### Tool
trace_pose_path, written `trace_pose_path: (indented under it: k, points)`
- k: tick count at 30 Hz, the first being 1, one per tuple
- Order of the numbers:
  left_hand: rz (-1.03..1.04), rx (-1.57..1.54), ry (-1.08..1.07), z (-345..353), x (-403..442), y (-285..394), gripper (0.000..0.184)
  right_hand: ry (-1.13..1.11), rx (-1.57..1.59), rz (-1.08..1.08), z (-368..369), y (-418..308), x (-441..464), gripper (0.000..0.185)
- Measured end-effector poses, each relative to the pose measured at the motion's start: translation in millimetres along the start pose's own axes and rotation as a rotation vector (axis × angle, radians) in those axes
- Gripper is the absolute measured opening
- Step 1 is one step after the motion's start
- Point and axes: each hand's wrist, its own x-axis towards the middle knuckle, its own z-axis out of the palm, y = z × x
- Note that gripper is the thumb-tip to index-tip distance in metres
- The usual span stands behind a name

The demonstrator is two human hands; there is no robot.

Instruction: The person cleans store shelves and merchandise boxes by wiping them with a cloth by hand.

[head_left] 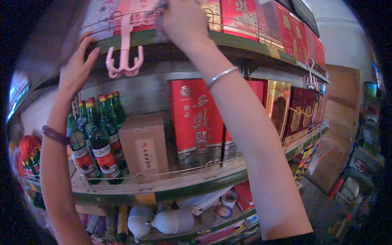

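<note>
Reaching step, head view: both hands at the upper shelf (241,42), perhaps tending its front.
Right hand (183,22): blurred, fingers bent by a dark item (161,18); grip unclear.
Left hand (76,67): spread, unladen, at the shelf's edge beside the pink hook (125,51).
Next move: probably needs care near the red boxes (241,18).

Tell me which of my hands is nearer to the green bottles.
Left. Your left hand is above the green bottles, at the upper shelf's edge; your right hand is higher and farther to the right.
</note>
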Motion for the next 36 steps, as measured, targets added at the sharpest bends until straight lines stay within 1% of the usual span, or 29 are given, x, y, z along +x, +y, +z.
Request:
trace_pose_path:
  k: [2, 3, 4, 6, 8, 11, 12, 13, 14, 15, 16, 17, 18, 20, 21, 22, 23, 24, 25, 26, 27, 28, 29, 30, 32, 34, 36]
  points:
    - [0.01, 0.025, -0.039, -1.7, -0.4, -3.3, 0.03, -0.053, -0.018, -0.026, -6.5, 8.3, -3.6, 0.012]
    - [0.054, 0.074, 0.004, 2.7, -1.3, -11.4, 0.03, -0.063, -0.043, -0.058, -16.5, 18.8, -7.7, 0.013]
    - [0.047, 0.043, 0.002, 4.1, -1.4, -11.3, 0.029, -0.075, -0.063, -0.099, -33.0, 33.0, -10.3, 0.013]
    - [0.026, -0.01, -0.003, 0.8, -2.4, -7.6, 0.029, -0.041, -0.163, -0.038, -65.7, 39.1, -19.5, 0.016]
    - [0.014, -0.021, -0.002, 1.8, -1.4, -1.5, 0.029, -0.047, -0.431, 0.101, -67.7, 101.1, -26.9, 0.032]
    - [0.016, 0.031, 0.002, -4.4, -0.6, 3.2, 0.029, -0.082, -0.439, 0.268, -57.9, 109.0, -22.4, 0.031]
    - [0.002, 0.035, -0.016, -6.6, -2.7, 2.9, 0.03, -0.151, -0.097, 0.282, -59.9, 64.0, -15.4, 0.028]
    - [-0.004, 0.037, -0.031, -7.1, -2.4, 3.2, 0.03, -0.083, -0.02, 0.233, -42.6, 47.7, -11.3, 0.026]
    - [-0.01, 0.038, -0.043, -6.0, -0.3, 3.6, 0.031, -0.053, -0.098, 0.108, -16.5, 43.3, -4.4, 0.02]
    - [-0.004, 0.028, -0.037, -2.8, 0.4, -0.3, 0.032, -0.079, -0.257, 0.035, -4.9, 17.4, -0.3, 0.021]
    - [-0.031, 0.003, -0.049, -2.9, 1.7, 2.6, 0.032, -0.074, -0.187, 0.049, 17.3, 11.0, 1.0, 0.026]
    - [-0.058, -0.019, -0.061, -4.8, 0.9, 5.4, 0.032, 0.0, -0.05, -0.095, 10.0, 2.2, 1.4, 0.021]
    - [-0.088, -0.04, -0.077, -6.2, 0.0, 6.9, 0.032, -0.025, -0.068, -0.138, 5.0, 8.8, -0.1, 0.022]
    - [-0.064, -0.048, -0.084, -7.6, 0.1, 5.0, 0.032, -0.085, -0.096, -0.237, -16.1, 32.4, -3.3, 0.023]
    - [-0.059, -0.056, -0.083, -7.0, -1.3, 3.5, 0.032, -0.037, -0.052, -0.273, -35.8, 43.7, -8.5, 0.022]
    - [-0.04, -0.041, -0.069, -5.8, -1.7, 2.2, 0.032, -0.126, -0.283, -0.093, -53.2, 60.7, -17.2, 0.037]
    - [-0.021, -0.026, -0.052, -5.1, -1.0, 0.9, 0.031, -0.199, -0.397, 0.038, -67.6, 70.9, -19.5, 0.039]
    - [0.0, -0.011, -0.038, -4.8, -0.8, 0.1, 0.031, -0.171, -0.477, 0.077, -78.7, 90.3, -22.5, 0.039]
    - [0.005, 0.034, -0.034, -4.4, -1.6, 2.0, 0.031, -0.219, -0.573, 0.19, -93.5, 103.6, -24.1, 0.042]
    - [0.005, 0.083, -0.023, -4.4, -2.1, 4.0, 0.031, -0.11, -0.565, 0.283, -96.5, 116.6, -29.2, 0.038]
    - [0.006, 0.136, -0.006, -5.4, -1.4, 3.6, 0.031, -0.141, -0.46, 0.283, -90.9, 117.3, -27.3, 0.034]
    - [-0.005, 0.122, -0.002, -5.4, -1.7, 2.4, 0.03, -0.173, -0.358, 0.296, -90.7, 104.3, -25.2, 0.03]
    - [-0.006, 0.105, -0.002, -4.4, -2.5, 2.1, 0.03, -0.169, -0.255, 0.205, -81.6, 91.7, -24.9, 0.027]
    - [-0.004, 0.087, -0.002, -3.4, -1.5, 3.2, 0.03, -0.162, -0.154, 0.116, -64.3, 58.6, -21.1, 0.025]
    - [-0.025, 0.043, -0.032, -3.8, -0.4, 5.6, 0.03, -0.038, -0.158, -0.032, -14.4, 42.6, -16.1, 0.021]
    - [-0.024, 0.036, -0.041, -4.8, 1.2, 5.3, 0.03, -0.09, -0.059, -0.08, 5.8, 15.2, -9.8, 0.023]
    - [-0.027, -0.007, -0.071, -8.9, 1.9, 7.0, 0.03, -0.2, -0.122, -0.137, -2.3, 19.0, -5.2, 0.024]
